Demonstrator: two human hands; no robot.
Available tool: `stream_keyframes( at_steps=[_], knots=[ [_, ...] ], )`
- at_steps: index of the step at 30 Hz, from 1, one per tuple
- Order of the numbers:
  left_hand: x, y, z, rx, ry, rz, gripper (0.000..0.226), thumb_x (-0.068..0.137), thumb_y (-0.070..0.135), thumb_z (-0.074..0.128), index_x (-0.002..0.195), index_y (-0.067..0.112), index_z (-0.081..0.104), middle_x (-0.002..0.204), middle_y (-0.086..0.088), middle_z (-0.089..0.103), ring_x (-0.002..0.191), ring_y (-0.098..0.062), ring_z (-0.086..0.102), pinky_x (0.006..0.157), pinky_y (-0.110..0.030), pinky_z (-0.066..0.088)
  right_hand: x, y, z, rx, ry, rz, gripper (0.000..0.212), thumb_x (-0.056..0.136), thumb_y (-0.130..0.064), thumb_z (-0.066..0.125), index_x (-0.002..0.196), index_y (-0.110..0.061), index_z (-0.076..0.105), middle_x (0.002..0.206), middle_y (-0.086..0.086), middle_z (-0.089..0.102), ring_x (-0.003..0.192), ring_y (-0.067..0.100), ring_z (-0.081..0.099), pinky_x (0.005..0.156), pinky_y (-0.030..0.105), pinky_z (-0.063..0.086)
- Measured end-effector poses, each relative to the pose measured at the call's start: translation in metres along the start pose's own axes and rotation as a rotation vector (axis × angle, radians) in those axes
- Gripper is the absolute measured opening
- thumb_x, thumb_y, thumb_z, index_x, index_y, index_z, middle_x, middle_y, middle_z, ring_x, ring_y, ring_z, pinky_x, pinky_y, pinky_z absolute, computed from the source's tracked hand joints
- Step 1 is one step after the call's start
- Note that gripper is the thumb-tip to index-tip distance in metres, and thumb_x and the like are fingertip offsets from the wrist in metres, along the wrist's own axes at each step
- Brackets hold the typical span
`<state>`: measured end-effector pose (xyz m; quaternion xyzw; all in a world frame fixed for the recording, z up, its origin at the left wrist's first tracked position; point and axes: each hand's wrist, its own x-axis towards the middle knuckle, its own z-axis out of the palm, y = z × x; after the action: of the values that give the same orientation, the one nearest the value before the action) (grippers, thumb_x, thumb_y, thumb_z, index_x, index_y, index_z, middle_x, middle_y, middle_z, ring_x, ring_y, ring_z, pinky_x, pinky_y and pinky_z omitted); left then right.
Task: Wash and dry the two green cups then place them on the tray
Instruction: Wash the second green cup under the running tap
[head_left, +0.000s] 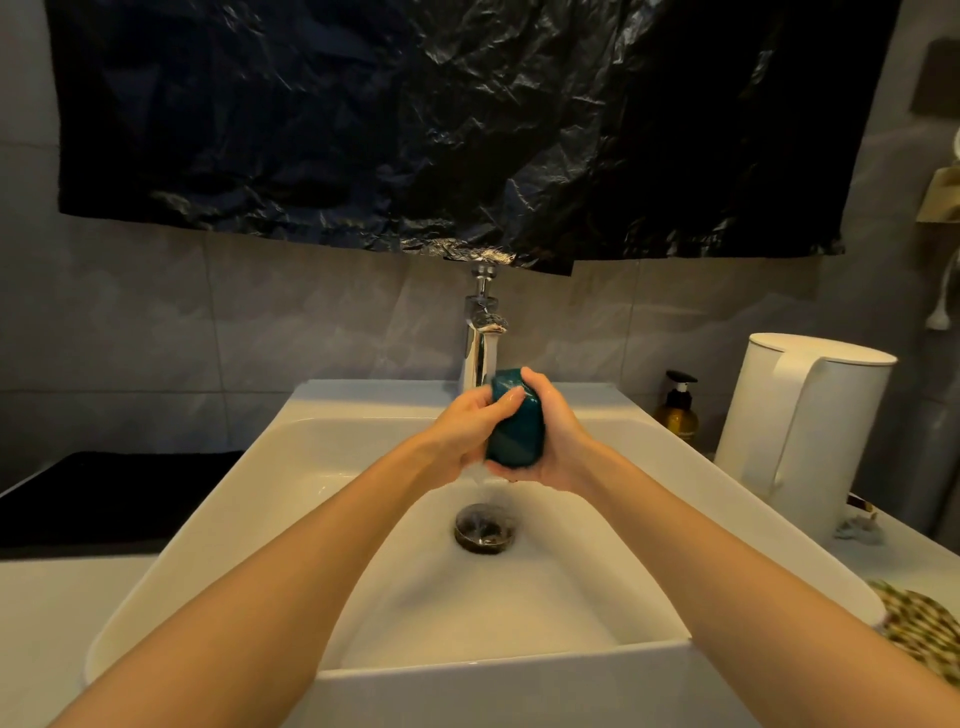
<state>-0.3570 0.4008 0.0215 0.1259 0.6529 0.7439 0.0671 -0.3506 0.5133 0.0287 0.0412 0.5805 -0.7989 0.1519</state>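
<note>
One green cup (516, 426), held over the middle of the white sink (218, 499), just in front of the chrome tap (480, 338) and above the drain (484, 527); water runs off it. Left hand (467, 431): grip wrapped on the cup's left side, thumb across its upper face. Right hand (558, 441): grip cupped round the right side and underside, fingers pressed to the cup. Both forearms extended, converging. Amber pump bottle (677, 410), label too small to read, at the worktop's back right; white kettle (800, 431) beside it. Dark mat (104, 493) on the worktop's left edge. Basin floor near the front rim lies open.
</note>
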Motion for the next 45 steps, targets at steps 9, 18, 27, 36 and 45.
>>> stream_keyframes(
  at_steps=[9, 18, 27, 36, 45],
  knots=[
    [0.009, 0.006, 0.003, -0.110, 0.273, -0.059, 0.035, 0.093, 0.039, 0.052, 0.116, 0.013, 0.057, 0.110, -0.011, 0.063, 0.099, -0.024, 0.062, 0.085, -0.038, 0.054, 0.011, 0.013, 0.016, -0.198, 0.073, -0.152, 0.046, 0.088, -0.064, 0.044, 0.117, -0.031, 0.057, 0.113, 0.012, 0.061, 0.099, 0.026, 0.060, 0.067, 0.042, 0.058],
    [0.006, 0.009, 0.011, -0.005, 0.270, -0.018, 0.032, 0.092, 0.029, 0.057, 0.116, 0.008, 0.056, 0.113, -0.013, 0.062, 0.106, -0.028, 0.059, 0.091, -0.041, 0.053, 0.012, 0.011, 0.010, -0.187, 0.100, -0.216, 0.046, 0.086, -0.065, 0.045, 0.120, -0.034, 0.054, 0.115, 0.014, 0.059, 0.101, 0.028, 0.060, 0.064, 0.042, 0.058],
    [-0.008, 0.017, 0.002, -0.304, 0.043, -0.096, 0.031, 0.098, 0.028, 0.046, 0.123, 0.011, 0.054, 0.112, -0.011, 0.061, 0.102, -0.023, 0.059, 0.079, -0.035, 0.052, 0.004, 0.009, 0.007, -0.248, 0.093, -0.269, 0.037, 0.089, -0.056, 0.044, 0.123, -0.042, 0.052, 0.119, 0.006, 0.060, 0.102, 0.027, 0.061, 0.063, 0.042, 0.059],
    [-0.010, 0.024, -0.010, -0.412, 0.147, -0.214, 0.038, 0.096, 0.047, 0.041, 0.099, 0.014, 0.060, 0.095, -0.012, 0.063, 0.087, -0.026, 0.060, 0.076, -0.040, 0.051, -0.004, 0.014, 0.011, -0.470, 0.016, -0.470, 0.035, 0.093, -0.037, 0.056, 0.122, -0.050, 0.041, 0.120, -0.003, 0.052, 0.101, 0.017, 0.057, 0.062, 0.033, 0.059],
    [-0.006, 0.018, -0.005, -0.261, -0.019, -0.057, 0.021, 0.098, 0.022, 0.047, 0.112, 0.010, 0.058, 0.108, -0.010, 0.063, 0.099, -0.019, 0.060, 0.078, -0.029, 0.052, 0.006, 0.010, 0.005, -0.259, 0.047, -0.278, 0.047, 0.089, -0.060, 0.046, 0.134, -0.051, 0.037, 0.127, 0.003, 0.054, 0.108, 0.027, 0.058, 0.075, 0.047, 0.058]
  ],
)
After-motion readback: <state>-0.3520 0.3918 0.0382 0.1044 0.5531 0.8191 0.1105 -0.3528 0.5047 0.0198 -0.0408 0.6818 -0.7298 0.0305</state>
